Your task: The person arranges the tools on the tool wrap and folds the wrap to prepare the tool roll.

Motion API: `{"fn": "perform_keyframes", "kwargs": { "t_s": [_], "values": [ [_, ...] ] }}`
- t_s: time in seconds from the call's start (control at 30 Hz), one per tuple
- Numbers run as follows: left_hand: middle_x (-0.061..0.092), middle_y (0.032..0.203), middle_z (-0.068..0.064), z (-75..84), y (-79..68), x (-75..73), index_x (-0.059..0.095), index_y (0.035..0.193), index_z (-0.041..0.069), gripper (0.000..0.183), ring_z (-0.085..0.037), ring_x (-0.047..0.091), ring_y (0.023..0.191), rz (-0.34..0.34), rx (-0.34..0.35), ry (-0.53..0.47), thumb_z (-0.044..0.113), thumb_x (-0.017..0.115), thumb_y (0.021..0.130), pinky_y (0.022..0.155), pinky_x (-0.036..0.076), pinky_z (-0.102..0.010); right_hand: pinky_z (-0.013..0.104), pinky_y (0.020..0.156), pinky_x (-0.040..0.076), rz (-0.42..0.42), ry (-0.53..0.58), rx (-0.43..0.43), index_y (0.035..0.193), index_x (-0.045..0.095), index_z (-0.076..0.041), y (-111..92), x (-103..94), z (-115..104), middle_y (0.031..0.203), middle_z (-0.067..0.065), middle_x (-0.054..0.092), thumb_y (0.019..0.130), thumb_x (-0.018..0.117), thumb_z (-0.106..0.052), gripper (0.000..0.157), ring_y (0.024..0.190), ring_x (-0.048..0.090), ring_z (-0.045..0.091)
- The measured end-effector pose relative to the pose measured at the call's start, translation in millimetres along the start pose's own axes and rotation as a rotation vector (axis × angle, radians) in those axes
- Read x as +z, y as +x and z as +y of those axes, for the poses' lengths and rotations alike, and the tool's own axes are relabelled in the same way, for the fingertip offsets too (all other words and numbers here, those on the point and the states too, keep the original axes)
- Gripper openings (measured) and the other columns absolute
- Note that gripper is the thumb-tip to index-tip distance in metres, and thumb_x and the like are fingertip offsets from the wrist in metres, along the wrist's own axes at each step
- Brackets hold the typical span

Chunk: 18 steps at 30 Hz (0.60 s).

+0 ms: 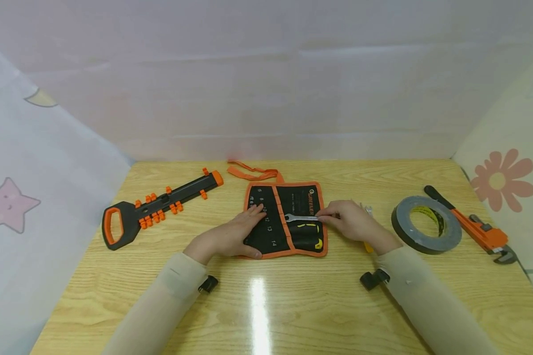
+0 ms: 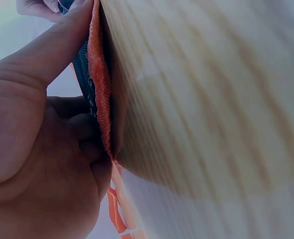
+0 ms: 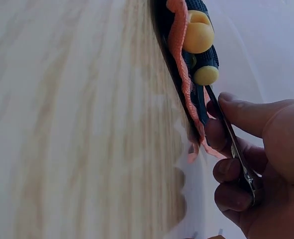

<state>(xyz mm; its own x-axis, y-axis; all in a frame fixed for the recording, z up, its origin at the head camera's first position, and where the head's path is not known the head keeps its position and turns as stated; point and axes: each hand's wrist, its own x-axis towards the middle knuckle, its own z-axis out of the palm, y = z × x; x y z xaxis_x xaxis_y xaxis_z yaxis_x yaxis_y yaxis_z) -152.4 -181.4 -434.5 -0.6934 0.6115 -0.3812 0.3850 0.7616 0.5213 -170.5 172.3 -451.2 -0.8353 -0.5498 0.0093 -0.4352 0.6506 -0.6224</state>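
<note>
Wrench (image 1: 300,218) at frame centre, pinched by right hand (image 1: 350,220) over pouch (image 1: 295,198), left hand (image 1: 232,235) laid flat-fingered on pouch's left side; keeping pouch taut, wrench level should work best.

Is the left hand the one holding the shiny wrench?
No, the right hand pinches the wrench, while the left hand rests on the black-and-orange pouch.

One pouch (image 1: 281,236), one tape (image 1: 431,241), one pipe wrench (image 1: 471,228)

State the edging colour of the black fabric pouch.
Orange edging on the black fabric pouch, clearest in the head view.
</note>
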Motion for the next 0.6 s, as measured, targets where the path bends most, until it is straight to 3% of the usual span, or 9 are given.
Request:
{"fn": "perform_keyframes", "kwargs": {
  "t_s": [0.37,0.6],
  "values": [
    [-0.002,0.184,-0.008,-1.7,1.2,0.7,0.016,0.175,0.01,0.112,-0.033,-0.002,0.171,-0.001,-0.001,-0.005,0.044,0.085,0.093,0.137,0.014,-0.058,0.031,0.074,0.054,0.007,-0.018,-0.01,0.12,0.084,-0.007,6.8,4.1,-3.9,0.098,0.003,0.078,0.105,0.07,-0.014,0.021,0.08,0.063,0.009],
    [-0.002,0.184,-0.008,-2.7,1.5,1.6,0.015,0.175,0.01,0.112,-0.032,-0.003,0.171,-0.002,0.004,-0.003,0.045,0.085,0.093,0.137,0.014,-0.057,0.028,0.07,0.048,0.004,-0.008,-0.007,0.12,0.084,-0.006,9.9,5.2,-8.1,0.1,0.005,0.076,0.105,0.071,-0.014,0.021,0.079,0.058,0.01]
  ]
}}
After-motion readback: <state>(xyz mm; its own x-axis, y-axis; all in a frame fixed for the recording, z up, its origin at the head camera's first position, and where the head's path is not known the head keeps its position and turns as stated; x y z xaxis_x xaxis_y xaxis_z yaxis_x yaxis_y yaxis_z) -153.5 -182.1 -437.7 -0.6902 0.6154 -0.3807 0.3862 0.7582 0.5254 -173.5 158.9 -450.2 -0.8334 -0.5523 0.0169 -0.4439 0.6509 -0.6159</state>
